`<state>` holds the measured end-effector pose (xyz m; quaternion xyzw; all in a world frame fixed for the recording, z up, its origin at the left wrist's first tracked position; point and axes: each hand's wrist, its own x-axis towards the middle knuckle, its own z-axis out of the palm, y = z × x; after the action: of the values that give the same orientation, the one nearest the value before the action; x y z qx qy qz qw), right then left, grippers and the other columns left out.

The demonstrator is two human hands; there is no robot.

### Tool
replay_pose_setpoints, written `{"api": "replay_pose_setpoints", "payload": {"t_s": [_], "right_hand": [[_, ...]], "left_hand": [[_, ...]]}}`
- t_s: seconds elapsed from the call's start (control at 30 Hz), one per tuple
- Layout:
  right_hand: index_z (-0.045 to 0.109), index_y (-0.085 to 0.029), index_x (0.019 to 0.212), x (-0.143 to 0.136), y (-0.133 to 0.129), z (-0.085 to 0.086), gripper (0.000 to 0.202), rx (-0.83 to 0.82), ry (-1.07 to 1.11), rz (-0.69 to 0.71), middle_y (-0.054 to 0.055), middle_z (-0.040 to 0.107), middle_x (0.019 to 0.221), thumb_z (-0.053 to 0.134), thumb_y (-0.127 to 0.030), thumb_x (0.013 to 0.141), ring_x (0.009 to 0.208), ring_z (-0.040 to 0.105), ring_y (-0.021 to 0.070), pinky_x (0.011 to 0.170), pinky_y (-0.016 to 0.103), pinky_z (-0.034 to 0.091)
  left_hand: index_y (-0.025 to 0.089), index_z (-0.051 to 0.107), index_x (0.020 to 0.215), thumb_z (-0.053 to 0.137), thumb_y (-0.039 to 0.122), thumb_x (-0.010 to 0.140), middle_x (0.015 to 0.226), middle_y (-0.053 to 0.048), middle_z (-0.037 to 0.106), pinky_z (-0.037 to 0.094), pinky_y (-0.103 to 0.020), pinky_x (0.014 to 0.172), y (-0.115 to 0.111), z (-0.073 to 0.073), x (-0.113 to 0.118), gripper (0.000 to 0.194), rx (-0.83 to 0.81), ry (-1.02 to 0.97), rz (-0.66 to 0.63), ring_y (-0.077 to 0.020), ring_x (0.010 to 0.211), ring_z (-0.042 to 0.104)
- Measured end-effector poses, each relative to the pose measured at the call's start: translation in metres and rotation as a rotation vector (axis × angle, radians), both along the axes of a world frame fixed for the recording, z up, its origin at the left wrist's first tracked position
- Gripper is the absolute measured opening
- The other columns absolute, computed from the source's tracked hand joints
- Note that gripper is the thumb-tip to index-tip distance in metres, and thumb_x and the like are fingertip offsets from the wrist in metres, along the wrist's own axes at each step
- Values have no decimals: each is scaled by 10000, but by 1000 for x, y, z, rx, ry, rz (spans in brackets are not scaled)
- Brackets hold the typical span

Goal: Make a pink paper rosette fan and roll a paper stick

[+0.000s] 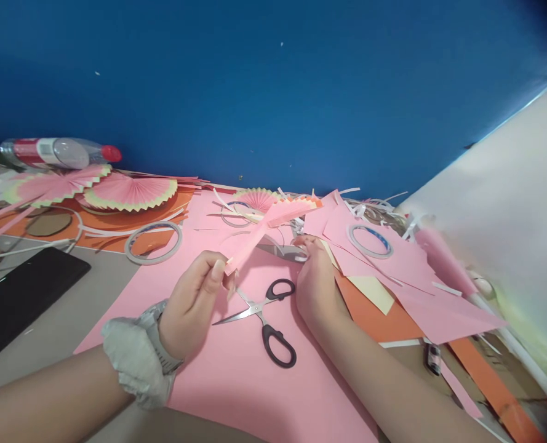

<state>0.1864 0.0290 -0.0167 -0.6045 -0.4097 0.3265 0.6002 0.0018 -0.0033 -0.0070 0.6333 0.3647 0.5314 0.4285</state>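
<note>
My left hand (197, 295) pinches the lower end of a pink pleated paper fan (257, 240) between thumb and fingers. The fan is folded narrow, and its upper part bends right, with pale yellow and orange zigzag edging. My right hand (317, 277) has its fingers curled at a grey-white roll of tape (291, 253), seen nearly edge-on; some fingertips are hidden. Between my wrists, black-handled scissors (255, 309) lie with blades apart on a large pink sheet (236, 381).
Pleated fans (132, 192) and a plastic bottle (61, 152) lie at the back left. A black phone (28, 301) is at the left. Tape rolls (177, 243) sit on both sides. Pink sheets (393, 271) and paper scraps cover the right. A blue wall (273, 92) stands behind.
</note>
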Motion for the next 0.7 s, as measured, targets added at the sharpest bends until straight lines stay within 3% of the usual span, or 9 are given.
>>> {"api": "replay_pose_setpoints", "payload": {"t_s": [0.1, 0.27, 0.37, 0.5, 0.6, 0.7], "right_hand": [[623, -238, 815, 0, 1, 0, 282, 14, -63, 6, 6, 623, 977, 371, -358, 850, 1012, 541, 207, 901, 358, 376], [559, -271, 1132, -1, -1, 2, 306, 78, -125, -22, 20, 550, 1249, 525, -324, 833, 1187, 463, 191, 1002, 378, 336], [624, -250, 986, -1, -2, 3, 214, 83, -119, 9, 15, 590, 1181, 461, -293, 854, 1168, 481, 195, 1005, 385, 333], [647, -225, 790, -1, -3, 7, 407, 19, -73, 37, 19, 635, 1109, 288, -372, 914, 1141, 505, 205, 991, 395, 330], [655, -222, 865, -2, -3, 10, 360, -48, -118, 35, 35, 657, 1067, 378, -451, 893, 1074, 544, 217, 954, 395, 368], [617, -234, 1085, -3, -1, 7, 331, -24, -83, 60, 43, 659, 1049, 514, -439, 847, 1024, 579, 207, 938, 395, 405]], "left_hand": [[220, 473, 867, 307, 311, 996, 716, 28, 474, 386, -266, 654, 0, 0, 1, 230, -2, 17, -1, -104, 653, 467], [220, 467, 854, 302, 321, 996, 700, 29, 475, 386, -255, 632, 0, 0, 1, 240, -20, 14, 2, -104, 644, 462], [219, 464, 848, 300, 323, 996, 696, 27, 472, 385, -252, 618, 0, 0, 1, 244, -19, 2, -8, -106, 641, 462], [219, 461, 842, 311, 322, 991, 705, 20, 467, 386, -263, 621, -1, 1, 0, 236, -29, -16, -15, -119, 661, 466], [218, 462, 838, 317, 323, 988, 713, 14, 466, 385, -272, 602, -2, 1, 1, 234, -66, -35, -25, -126, 651, 467], [214, 464, 831, 324, 339, 983, 707, 10, 466, 383, -276, 561, -2, 0, 1, 241, -74, -38, -24, -127, 621, 470]]}}
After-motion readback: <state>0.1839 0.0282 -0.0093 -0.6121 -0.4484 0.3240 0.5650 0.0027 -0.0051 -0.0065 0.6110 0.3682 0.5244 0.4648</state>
